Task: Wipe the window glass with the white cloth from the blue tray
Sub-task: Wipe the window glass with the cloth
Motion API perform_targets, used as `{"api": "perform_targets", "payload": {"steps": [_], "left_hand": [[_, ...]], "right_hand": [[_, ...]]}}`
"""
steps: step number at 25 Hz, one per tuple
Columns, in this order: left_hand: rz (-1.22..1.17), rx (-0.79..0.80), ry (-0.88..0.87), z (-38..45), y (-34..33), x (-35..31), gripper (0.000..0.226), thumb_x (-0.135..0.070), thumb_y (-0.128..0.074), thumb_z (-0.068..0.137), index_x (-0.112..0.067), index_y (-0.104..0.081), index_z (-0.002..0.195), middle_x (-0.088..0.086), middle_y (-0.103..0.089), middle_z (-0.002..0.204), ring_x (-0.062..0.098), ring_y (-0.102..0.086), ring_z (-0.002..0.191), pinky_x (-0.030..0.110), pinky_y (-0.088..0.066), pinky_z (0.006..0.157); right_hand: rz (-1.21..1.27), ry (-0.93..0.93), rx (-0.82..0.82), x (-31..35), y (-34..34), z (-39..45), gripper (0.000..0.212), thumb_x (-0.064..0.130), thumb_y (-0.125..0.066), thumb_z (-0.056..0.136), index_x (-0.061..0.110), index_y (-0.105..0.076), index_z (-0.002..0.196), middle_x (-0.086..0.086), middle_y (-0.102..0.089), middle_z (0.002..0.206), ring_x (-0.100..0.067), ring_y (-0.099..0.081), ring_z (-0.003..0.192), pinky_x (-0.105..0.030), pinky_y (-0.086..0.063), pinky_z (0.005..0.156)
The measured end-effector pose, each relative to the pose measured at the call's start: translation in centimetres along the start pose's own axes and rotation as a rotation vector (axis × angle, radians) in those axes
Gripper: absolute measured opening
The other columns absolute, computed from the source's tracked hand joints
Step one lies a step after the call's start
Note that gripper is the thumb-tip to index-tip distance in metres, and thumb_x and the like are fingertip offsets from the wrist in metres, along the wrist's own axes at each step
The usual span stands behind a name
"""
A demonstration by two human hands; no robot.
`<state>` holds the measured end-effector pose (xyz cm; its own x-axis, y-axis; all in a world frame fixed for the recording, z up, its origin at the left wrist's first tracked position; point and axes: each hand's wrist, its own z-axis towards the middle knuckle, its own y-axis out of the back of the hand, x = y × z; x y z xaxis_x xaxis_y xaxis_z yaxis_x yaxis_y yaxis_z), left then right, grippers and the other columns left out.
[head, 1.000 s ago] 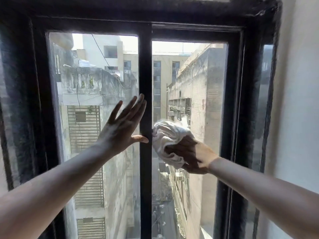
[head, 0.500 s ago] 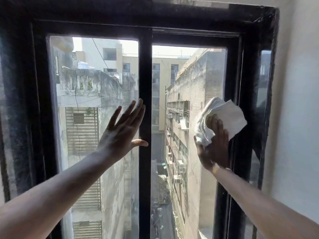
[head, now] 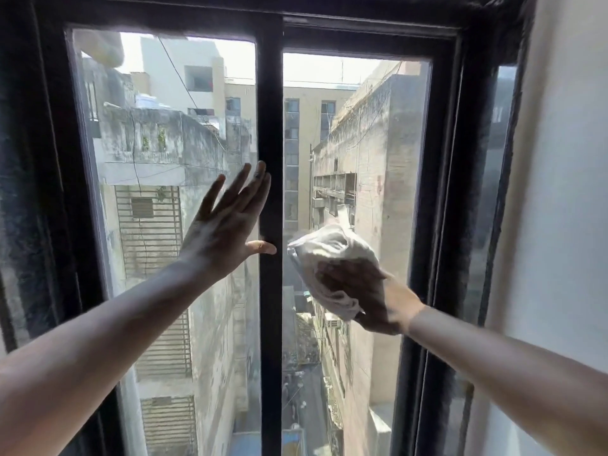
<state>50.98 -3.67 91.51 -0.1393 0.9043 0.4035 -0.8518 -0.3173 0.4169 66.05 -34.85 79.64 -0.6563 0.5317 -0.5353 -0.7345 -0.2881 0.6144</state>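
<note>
The window has two glass panes in a black frame (head: 270, 93). My left hand (head: 227, 232) lies flat and spread on the left pane (head: 158, 159), thumb touching the middle bar. My right hand (head: 368, 297) presses a crumpled white cloth (head: 329, 255) against the right pane (head: 362, 143), low and close to the middle bar. The cloth bulges above and left of my fingers. The blue tray is not in view.
A white wall (head: 559, 192) rises just right of the frame. A narrow side pane (head: 493, 159) sits between the black frame and that wall. Outside the glass are grey buildings and a narrow alley far below.
My right hand swept the cloth from the pane's upper right edge down and left toward the middle bar. My left hand stayed flat on the left pane.
</note>
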Motion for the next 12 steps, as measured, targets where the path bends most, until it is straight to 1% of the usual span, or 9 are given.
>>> {"api": "perform_targets", "payload": {"steps": [1, 3, 5, 6, 7, 9, 10, 11, 12], "left_hand": [[0.005, 0.001, -0.005, 0.1, 0.2, 0.0, 0.134, -0.072, -0.076, 0.081, -0.006, -0.011, 0.178, 0.011, -0.005, 0.189, 0.03, -0.005, 0.175, 0.054, -0.008, 0.141], [0.0, 0.002, 0.001, 0.1, 0.2, -0.2, 0.135, -0.07, -0.08, 0.08, -0.006, -0.012, 0.178, 0.012, -0.007, 0.189, 0.03, -0.005, 0.175, 0.054, -0.006, 0.141], [-0.016, -0.021, 0.028, 0.0, 0.3, -0.4, 0.136, -0.067, -0.083, 0.078, -0.005, -0.015, 0.178, 0.012, -0.009, 0.189, 0.031, -0.008, 0.175, 0.052, -0.005, 0.14], [-0.018, -0.015, 0.027, 0.1, 0.5, -0.3, 0.136, -0.067, -0.084, 0.078, -0.006, -0.015, 0.178, 0.011, -0.009, 0.189, 0.031, -0.008, 0.175, 0.052, -0.004, 0.14], [-0.013, 0.002, 0.019, 0.0, 0.7, -0.2, 0.137, -0.067, -0.085, 0.077, -0.006, -0.015, 0.178, 0.011, -0.009, 0.189, 0.03, -0.007, 0.175, 0.052, -0.004, 0.14], [0.018, 0.022, 0.004, 0.2, 0.8, -0.2, 0.139, -0.067, -0.086, 0.077, -0.006, -0.013, 0.178, 0.011, -0.008, 0.189, 0.03, -0.005, 0.175, 0.052, -0.004, 0.14], [0.021, 0.031, 0.005, 0.1, 1.0, -0.2, 0.139, -0.066, -0.087, 0.077, -0.006, -0.012, 0.178, 0.012, -0.007, 0.189, 0.03, -0.005, 0.175, 0.052, -0.005, 0.141], [0.014, 0.034, 0.007, 0.1, 1.0, -0.3, 0.139, -0.064, -0.089, 0.076, -0.006, -0.013, 0.178, 0.011, -0.007, 0.188, 0.03, -0.005, 0.175, 0.052, -0.006, 0.141], [0.001, 0.027, 0.011, 0.1, 0.9, -0.3, 0.139, -0.062, -0.09, 0.075, -0.006, -0.014, 0.177, 0.011, -0.008, 0.188, 0.03, -0.006, 0.175, 0.052, -0.007, 0.141]], "right_hand": [[0.006, 0.023, 0.037, -2.8, 1.5, -0.5, 0.069, 0.045, -0.05, 0.106, 0.023, -0.038, 0.17, -0.005, -0.035, 0.182, -0.041, -0.027, 0.17, -0.043, -0.014, 0.142], [0.208, -0.505, -0.167, -6.3, 3.8, 2.4, 0.074, 0.049, -0.047, 0.103, 0.022, -0.035, 0.171, -0.003, -0.034, 0.181, -0.042, -0.031, 0.168, -0.031, -0.009, 0.14], [0.346, -0.935, -0.37, -3.0, 4.0, 5.6, 0.09, 0.046, -0.05, 0.103, 0.021, -0.006, 0.177, -0.008, -0.008, 0.188, -0.034, -0.013, 0.174, -0.041, -0.003, 0.141], [0.309, -0.895, -0.362, 0.4, 2.7, 6.0, 0.094, 0.045, -0.05, 0.102, 0.023, 0.003, 0.177, -0.013, -0.004, 0.188, -0.034, -0.008, 0.174, -0.048, -0.004, 0.142], [0.278, -0.658, -0.289, 2.6, 1.6, 4.9, 0.095, 0.046, -0.048, 0.104, 0.023, 0.007, 0.177, -0.015, -0.005, 0.189, -0.035, -0.008, 0.175, -0.053, -0.008, 0.142], [0.198, -0.27, -0.15, -0.6, 2.0, 2.4, 0.082, 0.05, -0.047, 0.109, 0.019, -0.013, 0.177, -0.011, -0.028, 0.182, -0.036, -0.03, 0.168, -0.053, -0.021, 0.14], [0.266, -0.396, -0.228, -3.3, 2.9, 3.1, 0.073, 0.047, -0.05, 0.109, 0.019, -0.028, 0.172, -0.009, -0.042, 0.173, -0.036, -0.043, 0.16, -0.053, -0.027, 0.138], [0.37, -0.65, -0.334, -4.8, 4.3, 4.2, 0.071, 0.042, -0.055, 0.106, 0.018, -0.034, 0.17, -0.009, -0.045, 0.171, -0.035, -0.045, 0.159, -0.054, -0.028, 0.138], [0.455, -0.873, -0.419, -5.2, 5.1, 6.0, 0.08, 0.037, -0.057, 0.103, 0.016, -0.027, 0.174, -0.012, -0.034, 0.18, -0.036, -0.035, 0.166, -0.053, -0.02, 0.141]]}}
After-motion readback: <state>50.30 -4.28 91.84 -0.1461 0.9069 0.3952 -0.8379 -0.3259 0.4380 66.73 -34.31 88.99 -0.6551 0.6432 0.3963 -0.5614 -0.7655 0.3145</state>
